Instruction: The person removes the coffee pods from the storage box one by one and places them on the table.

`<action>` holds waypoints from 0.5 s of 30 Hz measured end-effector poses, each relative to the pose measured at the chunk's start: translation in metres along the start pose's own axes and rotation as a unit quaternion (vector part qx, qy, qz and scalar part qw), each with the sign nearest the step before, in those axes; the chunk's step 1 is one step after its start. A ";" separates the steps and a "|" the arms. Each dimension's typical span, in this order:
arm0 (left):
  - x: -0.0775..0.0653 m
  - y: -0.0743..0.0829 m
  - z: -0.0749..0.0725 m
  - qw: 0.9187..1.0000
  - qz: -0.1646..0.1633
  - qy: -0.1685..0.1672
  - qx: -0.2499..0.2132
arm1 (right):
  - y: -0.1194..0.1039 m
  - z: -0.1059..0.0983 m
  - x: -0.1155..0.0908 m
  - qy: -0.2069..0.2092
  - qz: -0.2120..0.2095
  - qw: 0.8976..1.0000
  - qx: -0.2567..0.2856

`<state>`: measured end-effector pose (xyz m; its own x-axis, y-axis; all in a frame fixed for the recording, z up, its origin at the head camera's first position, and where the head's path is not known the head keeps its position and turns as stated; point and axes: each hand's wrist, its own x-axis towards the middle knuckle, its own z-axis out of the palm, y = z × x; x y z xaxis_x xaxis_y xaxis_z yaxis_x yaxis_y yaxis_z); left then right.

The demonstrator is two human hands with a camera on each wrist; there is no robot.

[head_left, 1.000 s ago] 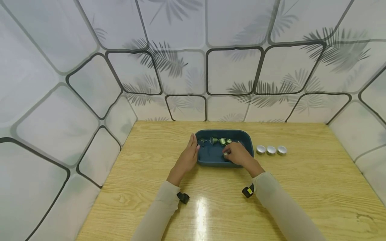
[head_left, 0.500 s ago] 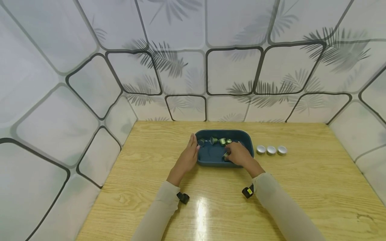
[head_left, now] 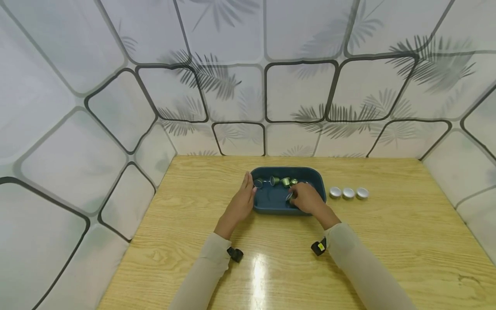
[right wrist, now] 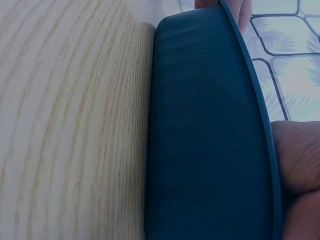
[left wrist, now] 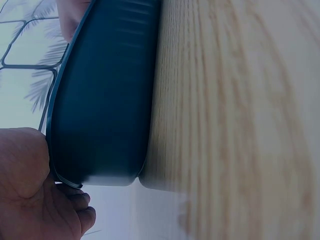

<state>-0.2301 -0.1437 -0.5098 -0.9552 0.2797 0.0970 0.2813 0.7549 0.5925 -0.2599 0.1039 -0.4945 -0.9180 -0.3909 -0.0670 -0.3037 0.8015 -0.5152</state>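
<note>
My right hand (head_left: 308, 198) reaches over the right part of a dark blue rectangular tray (head_left: 271, 211). Its fingertips pinch a small coffee capsule (head_left: 289, 196) just inside, partly hidden by the fingers. At the tray's left end, my left hand (head_left: 241, 202) holds the wall, with the thumb over the rim and the fingers along the outside. Several green-gold coffee capsules lie along the tray's far side, among them a tipped capsule (head_left: 274, 180) and a brighter capsule (head_left: 286, 182). In the wrist views the tray's outer wall (left wrist: 105, 100) hides its contents.
Three capsules (head_left: 348, 193) stand in a row on the wooden table (head_left: 186, 202), right of the tray, with pale silvery tops up. A patterned curtain (head_left: 240, 99) rises behind the table. Each wrist carries a small black camera (head_left: 319, 246).
My right fingers have shifted slightly on the capsule inside the tray, and it has turned so its rim shows differently. The left hand, the tray and the row of capsules stay put.
</note>
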 end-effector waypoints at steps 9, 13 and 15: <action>0.001 -0.001 0.001 1.000 0.003 0.002 -0.003 | 0.002 0.000 -0.002 0.016 -0.001 1.000 0.002; 0.002 -0.002 0.001 1.000 0.002 0.003 0.001 | 0.004 0.000 -0.004 0.032 -0.008 0.999 0.012; 0.001 -0.003 0.001 1.000 0.001 0.002 0.003 | 0.004 0.000 -0.006 0.040 -0.010 0.999 0.020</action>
<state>-0.2320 -0.1444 -0.5123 -0.9552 0.2781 0.1016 0.2831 0.7576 0.5881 -0.2559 0.1095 -0.4959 -0.9297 -0.3682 0.0105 -0.3130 0.7746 -0.5496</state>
